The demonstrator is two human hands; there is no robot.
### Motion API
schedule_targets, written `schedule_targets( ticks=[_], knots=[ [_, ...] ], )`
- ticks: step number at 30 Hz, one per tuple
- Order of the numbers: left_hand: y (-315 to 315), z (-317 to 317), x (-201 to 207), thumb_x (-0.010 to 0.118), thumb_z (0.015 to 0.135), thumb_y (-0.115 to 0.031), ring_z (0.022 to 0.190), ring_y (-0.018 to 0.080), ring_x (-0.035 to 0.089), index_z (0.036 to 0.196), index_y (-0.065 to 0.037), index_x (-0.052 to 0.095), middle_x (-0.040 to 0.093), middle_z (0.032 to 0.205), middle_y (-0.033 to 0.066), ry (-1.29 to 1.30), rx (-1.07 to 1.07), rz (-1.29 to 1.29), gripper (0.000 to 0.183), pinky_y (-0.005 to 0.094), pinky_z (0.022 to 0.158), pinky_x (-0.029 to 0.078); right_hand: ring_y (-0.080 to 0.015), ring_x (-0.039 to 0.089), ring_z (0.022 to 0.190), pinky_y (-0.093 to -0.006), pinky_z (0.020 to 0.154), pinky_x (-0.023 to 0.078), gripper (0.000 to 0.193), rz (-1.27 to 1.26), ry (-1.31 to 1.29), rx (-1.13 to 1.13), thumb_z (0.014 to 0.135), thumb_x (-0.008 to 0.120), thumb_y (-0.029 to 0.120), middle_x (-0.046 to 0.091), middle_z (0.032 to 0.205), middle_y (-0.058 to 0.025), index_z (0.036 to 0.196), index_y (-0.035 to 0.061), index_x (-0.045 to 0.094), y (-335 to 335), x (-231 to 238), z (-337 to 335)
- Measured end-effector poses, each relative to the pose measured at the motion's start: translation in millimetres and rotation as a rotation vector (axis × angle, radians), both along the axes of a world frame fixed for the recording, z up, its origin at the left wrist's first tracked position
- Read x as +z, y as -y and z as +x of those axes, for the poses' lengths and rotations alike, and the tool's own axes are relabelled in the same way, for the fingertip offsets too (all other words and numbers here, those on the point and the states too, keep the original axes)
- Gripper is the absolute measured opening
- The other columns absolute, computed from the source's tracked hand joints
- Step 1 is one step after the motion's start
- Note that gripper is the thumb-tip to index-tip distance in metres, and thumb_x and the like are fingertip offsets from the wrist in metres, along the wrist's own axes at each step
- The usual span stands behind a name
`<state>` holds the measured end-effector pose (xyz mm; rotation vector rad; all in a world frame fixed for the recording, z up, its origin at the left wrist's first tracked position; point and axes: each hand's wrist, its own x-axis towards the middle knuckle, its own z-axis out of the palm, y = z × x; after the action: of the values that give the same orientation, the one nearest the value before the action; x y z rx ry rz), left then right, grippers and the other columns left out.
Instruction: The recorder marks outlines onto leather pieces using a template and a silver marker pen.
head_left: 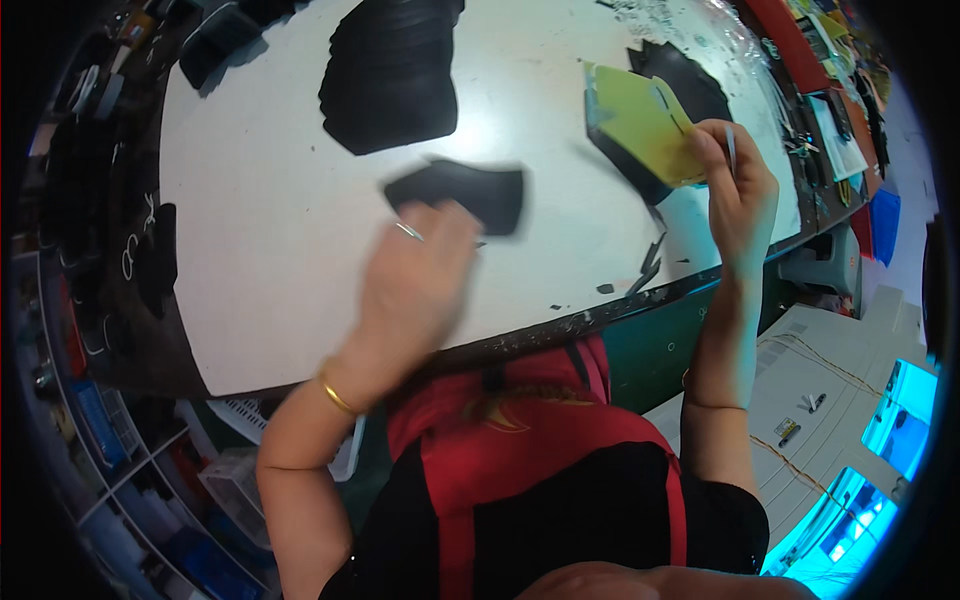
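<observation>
My left hand, smeared by motion, has its fingers closed at the lower edge of a dark flat cut piece, which is blurred too. A ring and a gold bangle show on that hand and wrist. At the right, my right hand pinches a translucent yellow-green template with a slot near its edge. A thin silvery tool sticks out between the same fingers. Below the template are dark flat pieces, partly covered by it. A neat overlapping stack of black cut pieces lies at the far middle.
The white tabletop carries dark scraps near its front edge. More black pieces lie at the far left. A red strip or box and tools line the right edge. A grey stool stands to the right, shelves to the left.
</observation>
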<state>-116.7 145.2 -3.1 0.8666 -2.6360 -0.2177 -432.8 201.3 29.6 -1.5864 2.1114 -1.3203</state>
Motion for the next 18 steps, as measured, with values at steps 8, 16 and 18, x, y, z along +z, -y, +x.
schedule_targets(
  ticks=[8, 16, 18],
  knots=[
    [-35, 15, -7, 0.076, 0.075, -0.001, 0.100, 0.0307, 0.069, 0.105, -0.002, 0.073, 0.071, 0.104, 0.0120, -0.274, -0.002, -0.034, 0.030, 0.0378, 0.083, 0.058, -0.0207, 0.073, 0.074, -0.0310, 0.070, 0.056, 0.017, 0.333, 0.237, 0.493, 0.096, 0.069, 0.013, 0.075, 0.083, -0.0123, 0.107, 0.0020, 0.076, 15, -18, 76],
    [-25, 20, -16, 0.076, 0.074, 0.005, 0.103, 0.0328, 0.069, 0.105, 0.000, 0.073, 0.071, 0.107, 0.0126, -0.311, 0.056, 0.091, 0.031, 0.0382, 0.085, 0.060, -0.0290, 0.073, 0.074, -0.0354, 0.068, 0.057, 0.015, 0.331, -0.007, 0.474, 0.090, 0.071, 0.012, 0.074, 0.084, -0.0128, 0.103, 0.0069, 0.076, 15, -30, 98],
    [-24, 18, -16, 0.073, 0.074, 0.005, 0.099, 0.0315, 0.069, 0.106, -0.001, 0.073, 0.071, 0.106, 0.0124, -0.308, 0.039, 0.084, 0.032, 0.0375, 0.084, 0.059, -0.0291, 0.073, 0.074, -0.0361, 0.067, 0.056, 0.015, 0.283, -0.079, 0.489, 0.090, 0.071, 0.013, 0.074, 0.083, -0.0113, 0.104, 0.0083, 0.075, 13, -31, 99]
  ],
)
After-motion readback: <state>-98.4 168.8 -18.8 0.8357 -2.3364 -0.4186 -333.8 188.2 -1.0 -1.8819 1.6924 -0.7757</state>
